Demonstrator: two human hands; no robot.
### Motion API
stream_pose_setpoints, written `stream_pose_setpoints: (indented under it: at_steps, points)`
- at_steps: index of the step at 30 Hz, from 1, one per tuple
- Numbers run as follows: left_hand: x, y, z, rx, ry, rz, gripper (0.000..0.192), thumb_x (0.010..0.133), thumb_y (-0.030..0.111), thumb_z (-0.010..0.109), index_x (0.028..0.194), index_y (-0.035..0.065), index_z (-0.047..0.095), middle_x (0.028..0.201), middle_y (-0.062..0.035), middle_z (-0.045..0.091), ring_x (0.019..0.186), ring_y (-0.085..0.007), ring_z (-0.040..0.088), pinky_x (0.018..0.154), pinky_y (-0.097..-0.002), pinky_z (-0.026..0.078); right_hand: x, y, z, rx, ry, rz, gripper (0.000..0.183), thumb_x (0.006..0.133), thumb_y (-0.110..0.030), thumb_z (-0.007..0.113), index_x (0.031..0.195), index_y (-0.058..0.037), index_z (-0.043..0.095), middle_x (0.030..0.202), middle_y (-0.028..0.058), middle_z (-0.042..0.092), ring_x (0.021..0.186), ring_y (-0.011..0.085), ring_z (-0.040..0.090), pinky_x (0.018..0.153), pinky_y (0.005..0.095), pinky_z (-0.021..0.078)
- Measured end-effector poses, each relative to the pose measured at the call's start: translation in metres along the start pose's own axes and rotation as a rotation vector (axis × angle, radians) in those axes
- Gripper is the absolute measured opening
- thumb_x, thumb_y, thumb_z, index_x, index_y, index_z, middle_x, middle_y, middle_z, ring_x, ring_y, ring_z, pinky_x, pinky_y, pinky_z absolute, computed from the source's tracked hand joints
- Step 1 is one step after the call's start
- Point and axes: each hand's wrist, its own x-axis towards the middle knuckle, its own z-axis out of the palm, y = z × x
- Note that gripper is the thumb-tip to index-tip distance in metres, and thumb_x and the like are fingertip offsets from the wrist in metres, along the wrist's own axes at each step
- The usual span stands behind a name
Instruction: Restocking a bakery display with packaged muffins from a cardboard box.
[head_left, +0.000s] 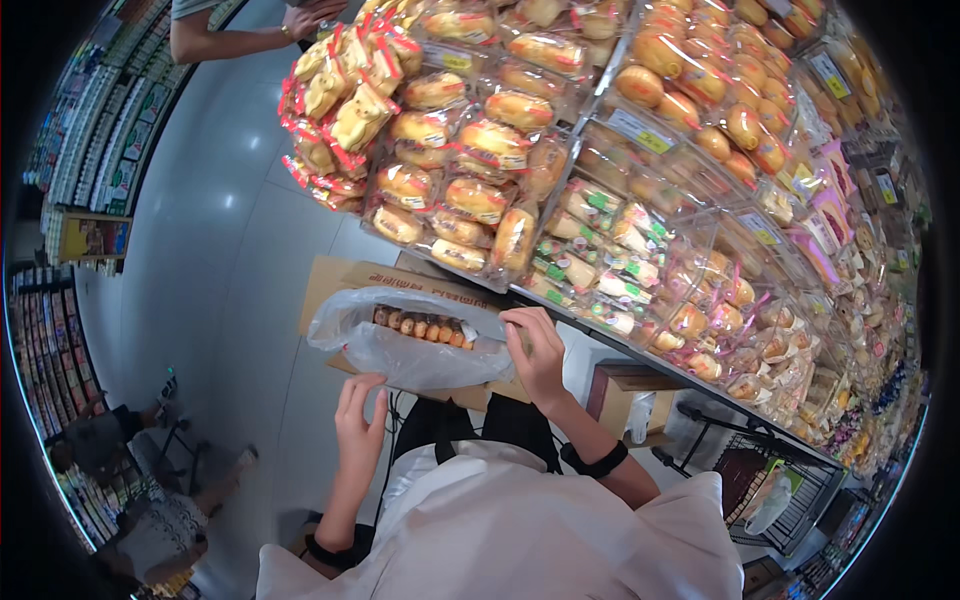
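Before me stands an opened cardboard box (322, 292), its flaps spread, lined with a translucent plastic bag (427, 367). Inside the bag lies a row of small brown baked goods (424, 326). My left hand (360, 409) is at the near left edge of the bag, fingers apart; whether it touches the plastic I cannot tell. My right hand (536, 349) is at the bag's right end, its thumb and fingertips close to the rim; a pinch on the plastic cannot be made out. Packaged bread rolls (476, 199) fill the display just beyond the box.
Clear display bins (637, 131) of wrapped breads run along the right. Bear-shaped packets (360, 116) hang at the display's left corner. Another cardboard box (630, 401) and a wire shopping cart (787, 480) stand at right. People are at lower left; a person's forearm (232, 45) shows at top left.
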Motion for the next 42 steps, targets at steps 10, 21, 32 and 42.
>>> stream_pose_setpoints:
  at_steps: [10,21,32,42]
  points:
    - [0.007,-0.206,0.077,-0.136,-0.099,-0.184,0.013,0.084,0.009,0.052,0.091,0.0,0.057,0.085,-0.0165,0.057,0.081,-0.0333,0.057,0.072,-0.0377,0.044,-0.107,0.109,0.151,0.084,-0.339,0.576,0.015,0.082,-0.016,0.057,0.086,-0.0019,0.058,0.074,0.0124,0.063,0.07,0.0229,0.062,0.063,0.0305,0.0473]
    - [0.204,-0.369,0.127,0.213,-0.168,0.224,0.026,0.08,0.025,0.051,0.091,0.0037,0.062,0.089,-0.0195,0.061,0.08,-0.038,0.058,0.074,-0.0457,0.045,-0.055,0.202,0.247,0.02,-0.378,0.503,0.039,0.085,-0.034,0.053,0.112,-0.0064,0.057,0.096,0.0125,0.064,0.09,0.0225,0.06,0.083,0.0303,0.0433]
    - [0.158,-0.369,0.191,0.393,-0.518,-0.208,0.049,0.077,0.019,0.057,0.117,-0.0054,0.044,0.112,-0.0235,0.049,0.108,-0.0387,0.044,0.092,-0.0423,0.039,-0.041,0.207,0.23,-0.176,-0.306,0.756,0.05,0.085,-0.046,0.051,0.109,-0.0035,0.059,0.105,0.0149,0.061,0.1,0.0272,0.056,0.088,0.0297,0.039]
    - [0.145,-0.35,0.23,0.919,-0.19,-0.41,0.055,0.075,0.029,0.061,0.115,-0.0028,0.043,0.111,-0.0208,0.051,0.097,-0.0378,0.052,0.08,-0.0528,0.043,-0.055,0.208,0.233,-0.131,-0.203,0.569,0.035,0.083,-0.03,0.056,0.103,-0.0013,0.059,0.099,0.018,0.06,0.095,0.0332,0.055,0.084,0.0374,0.0414]
